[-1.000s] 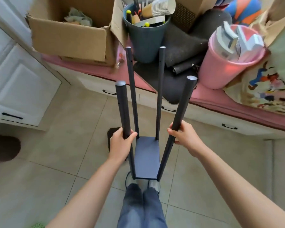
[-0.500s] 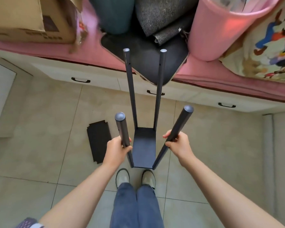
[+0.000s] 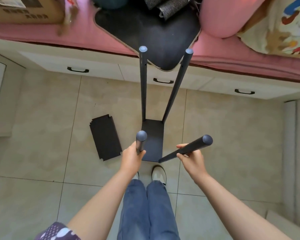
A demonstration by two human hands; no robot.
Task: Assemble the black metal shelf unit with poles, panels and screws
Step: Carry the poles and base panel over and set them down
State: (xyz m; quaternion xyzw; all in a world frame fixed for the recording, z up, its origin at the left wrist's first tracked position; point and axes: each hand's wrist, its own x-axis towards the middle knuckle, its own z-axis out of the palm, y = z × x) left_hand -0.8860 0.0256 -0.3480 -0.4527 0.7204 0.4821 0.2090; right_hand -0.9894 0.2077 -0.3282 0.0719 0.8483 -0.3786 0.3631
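Head view: left hand [image 3: 131, 157] grips the near-left pole [image 3: 141, 142], right hand [image 3: 190, 157] the near-right pole [image 3: 187, 148], bottom panel [image 3: 152, 141] on the floor at twelve o'clock from the shoes; steady it upright, I'd say.

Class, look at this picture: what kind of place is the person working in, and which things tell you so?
Probably a room in a home: a tiled floor, a pink-cushioned bench with drawers beneath, and a cardboard box stored on top.
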